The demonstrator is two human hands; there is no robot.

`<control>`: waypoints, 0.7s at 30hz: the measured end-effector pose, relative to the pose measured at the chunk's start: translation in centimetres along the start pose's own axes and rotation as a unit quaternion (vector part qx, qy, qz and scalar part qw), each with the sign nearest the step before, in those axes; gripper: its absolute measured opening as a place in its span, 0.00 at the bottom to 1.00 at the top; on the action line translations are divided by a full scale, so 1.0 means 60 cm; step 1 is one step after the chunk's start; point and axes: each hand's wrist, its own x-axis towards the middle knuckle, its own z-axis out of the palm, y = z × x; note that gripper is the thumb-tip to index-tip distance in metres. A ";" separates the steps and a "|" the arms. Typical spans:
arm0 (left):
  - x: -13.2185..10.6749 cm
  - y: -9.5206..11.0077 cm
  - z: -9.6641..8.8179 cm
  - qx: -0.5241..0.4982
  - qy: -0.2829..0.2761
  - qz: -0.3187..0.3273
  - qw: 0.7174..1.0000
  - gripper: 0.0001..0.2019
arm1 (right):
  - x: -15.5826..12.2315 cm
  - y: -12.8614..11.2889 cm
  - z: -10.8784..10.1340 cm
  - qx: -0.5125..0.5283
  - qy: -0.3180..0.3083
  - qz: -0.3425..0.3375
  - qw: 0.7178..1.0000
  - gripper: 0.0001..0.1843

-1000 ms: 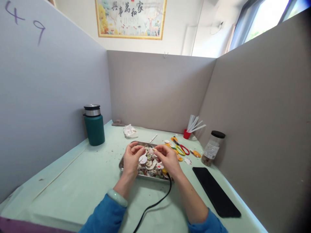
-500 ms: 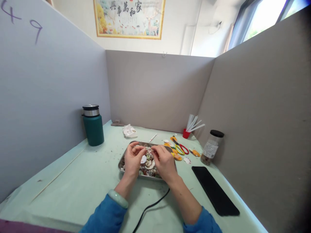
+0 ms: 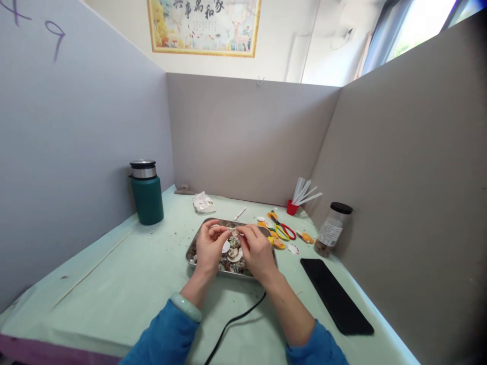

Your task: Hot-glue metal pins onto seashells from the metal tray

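1. Both of my hands are over the metal tray (image 3: 190, 259), which sits near the middle of the table (image 3: 125, 299). My left hand (image 3: 208, 248) is above its left half and my right hand (image 3: 258, 253) above its right half.
2. On each hand I have thumb and fingertips drawn together, the 2 sets nearly meeting. I cannot tell whether they grip something; anything there is too small to make out.
3. Shells (image 3: 236, 255) and small mixed pieces fill the tray, with 1 white disc (image 3: 225, 247) showing between my hands.
4. From near my right wrist, a black cable (image 3: 236, 318) curves toward the table's near edge.
5. Beyond the tray's right edge I see scissors (image 3: 282, 231) with 1 red and 1 yellow handle, among orange pieces (image 3: 279, 244).
6. Near the table's far right corner is a red cup (image 3: 292, 207) of translucent sticks (image 3: 302, 190). Along the right edge come a black-lidded jar (image 3: 330, 233) and, nearer me, a flat black slab (image 3: 337, 296).
7. Toward the table's far left corner stands a green bottle (image 3: 147, 200); a crumpled white packet (image 3: 204, 203) lies near the far edge.
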 end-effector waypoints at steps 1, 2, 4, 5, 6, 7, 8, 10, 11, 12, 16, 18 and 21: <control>0.000 0.000 0.000 0.002 -0.001 0.001 1.000 0.20 | 0.000 0.000 0.000 -0.001 0.002 0.001 1.000 0.11; 0.000 0.000 0.001 0.005 -0.002 0.002 1.000 0.20 | 0.000 0.001 -0.001 -0.002 0.003 0.002 1.000 0.11; -0.001 0.000 0.001 0.009 -0.004 0.003 1.000 0.20 | 0.000 0.001 -0.001 -0.004 0.006 0.002 1.000 0.11; -0.001 0.001 0.002 0.012 -0.005 0.005 1.000 0.20 | 0.000 0.001 -0.001 -0.004 0.007 0.002 1.000 0.11; -0.002 0.001 0.002 0.014 -0.005 0.006 1.000 0.20 | 0.000 0.001 0.000 -0.004 0.009 0.002 1.000 0.11; -0.003 0.002 0.003 0.017 -0.006 0.007 1.000 0.20 | 0.000 0.001 0.000 -0.004 0.011 0.002 1.000 0.11; -0.003 0.002 0.003 0.018 -0.007 0.008 1.000 0.20 | 0.001 0.001 0.001 -0.003 0.012 0.001 1.000 0.11; -0.003 0.003 0.004 0.020 -0.010 0.009 1.000 0.20 | 0.001 0.001 0.001 -0.002 0.014 0.000 1.000 0.10; -0.003 0.003 0.004 0.020 -0.011 0.009 1.000 0.20 | 0.001 0.001 0.002 -0.002 0.015 -0.001 1.000 0.10; -0.003 0.004 0.004 0.020 -0.012 0.009 1.000 0.20 | 0.001 0.001 0.002 -0.002 0.016 -0.002 1.000 0.10; -0.002 0.004 0.003 0.018 -0.016 0.005 1.000 0.20 | 0.000 0.003 0.002 -0.002 0.018 -0.004 1.000 0.08; -0.002 0.003 0.004 0.017 -0.015 0.002 1.000 0.20 | 0.000 0.003 0.002 -0.003 0.016 -0.002 1.000 0.09; -0.002 0.003 0.005 0.012 -0.012 -0.002 1.000 0.21 | 0.001 0.003 0.002 -0.006 0.009 0.004 1.000 0.10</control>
